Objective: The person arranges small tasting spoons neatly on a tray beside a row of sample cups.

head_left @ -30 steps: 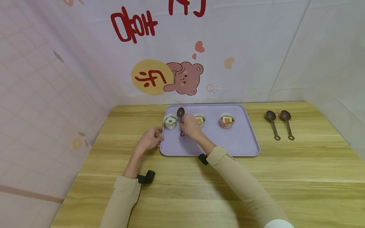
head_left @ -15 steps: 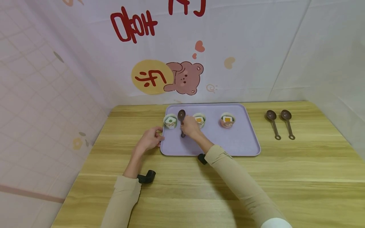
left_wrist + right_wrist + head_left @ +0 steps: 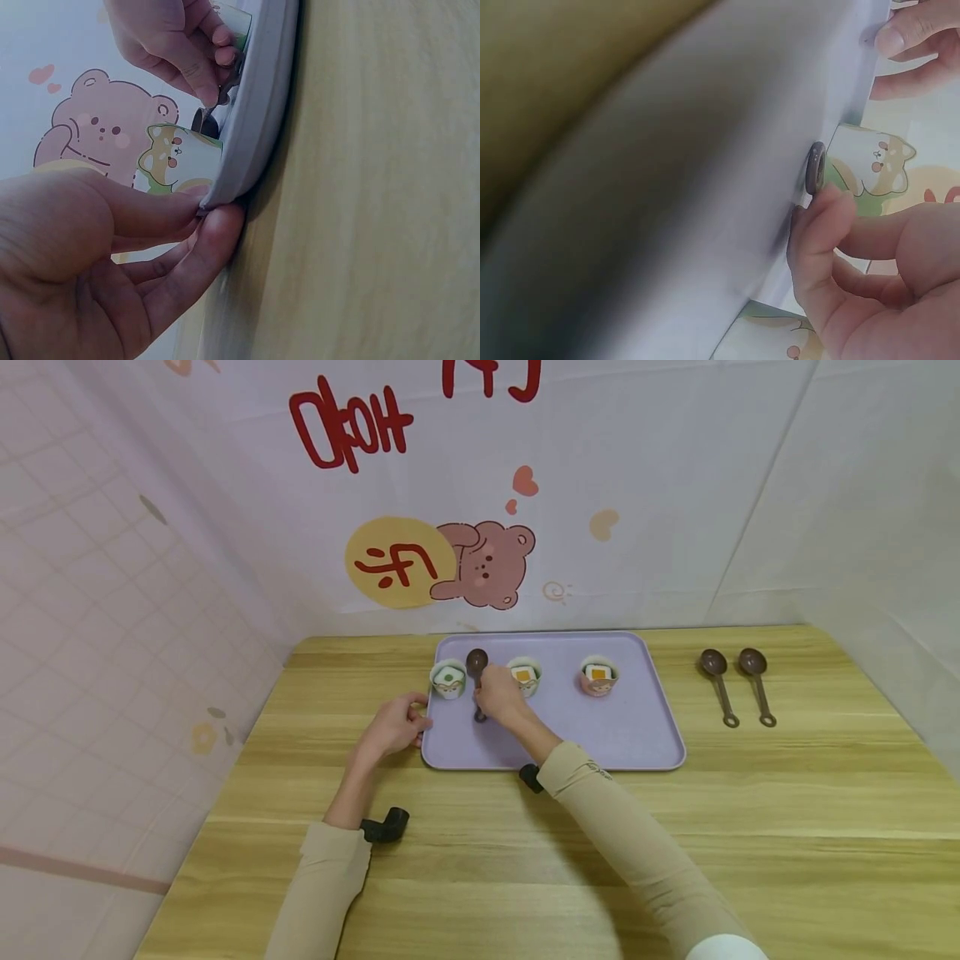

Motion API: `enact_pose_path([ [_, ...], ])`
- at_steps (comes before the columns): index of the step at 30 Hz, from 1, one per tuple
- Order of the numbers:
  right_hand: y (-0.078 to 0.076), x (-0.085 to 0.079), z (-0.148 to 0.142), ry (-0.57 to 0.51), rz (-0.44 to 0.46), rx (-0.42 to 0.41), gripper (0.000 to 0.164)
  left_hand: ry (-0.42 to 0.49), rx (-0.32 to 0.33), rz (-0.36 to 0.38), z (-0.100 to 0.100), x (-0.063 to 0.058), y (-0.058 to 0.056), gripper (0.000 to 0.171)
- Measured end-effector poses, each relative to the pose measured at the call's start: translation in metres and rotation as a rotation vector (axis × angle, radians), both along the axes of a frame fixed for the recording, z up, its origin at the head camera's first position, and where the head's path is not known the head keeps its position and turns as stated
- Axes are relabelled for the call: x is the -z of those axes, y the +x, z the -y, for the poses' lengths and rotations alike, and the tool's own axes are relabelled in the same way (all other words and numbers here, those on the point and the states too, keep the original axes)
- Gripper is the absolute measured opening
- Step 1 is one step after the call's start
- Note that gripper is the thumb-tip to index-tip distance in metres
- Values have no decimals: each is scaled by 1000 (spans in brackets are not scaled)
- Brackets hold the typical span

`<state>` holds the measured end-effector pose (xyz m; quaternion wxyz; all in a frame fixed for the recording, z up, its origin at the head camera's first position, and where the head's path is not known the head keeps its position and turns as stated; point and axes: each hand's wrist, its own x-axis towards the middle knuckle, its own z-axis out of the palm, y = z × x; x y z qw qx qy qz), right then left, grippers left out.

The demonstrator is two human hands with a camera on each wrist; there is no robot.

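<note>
A lilac tray (image 3: 600, 739) lies at the back of the table. My left hand (image 3: 393, 727) pinches its left edge; the left wrist view shows the thumb over the rim (image 3: 259, 127) and a finger beneath. My right hand (image 3: 502, 695) grips the handle of a brown spoon (image 3: 477, 660), its bowl toward the wall, between the left paper cup (image 3: 449, 689) and the middle paper cup (image 3: 528, 687). The handle's ring end (image 3: 811, 176) shows past the fingers in the right wrist view, close over the tray. The left cup holds a white piece with a green dot.
A third paper cup (image 3: 597, 687), with a white and orange piece inside, stands on the tray's right half. Two more brown spoons, a left one (image 3: 713, 662) and a right one (image 3: 752, 662), lie on the wooden table (image 3: 810, 827). A printed cloth (image 3: 637, 468) hangs behind.
Over the last second, my right hand has brought the spoon slightly nearer to me and settled between the two cups. My left hand keeps its place at the tray's edge.
</note>
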<state>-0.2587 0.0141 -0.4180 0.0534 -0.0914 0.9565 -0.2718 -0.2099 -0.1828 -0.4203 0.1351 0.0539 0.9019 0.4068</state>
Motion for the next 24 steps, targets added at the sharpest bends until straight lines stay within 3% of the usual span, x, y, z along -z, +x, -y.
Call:
enact_pose_path([
  [8, 2, -1, 1, -2, 16, 15, 25, 8, -3, 6, 0, 0, -1, 43],
  [14, 9, -4, 0, -8, -27, 5, 33, 6, -2, 1, 0, 0, -1, 43],
  [24, 21, -7, -6, -71, -70, 11, 27, 10, -4, 8, 0, 0, 0, 44],
])
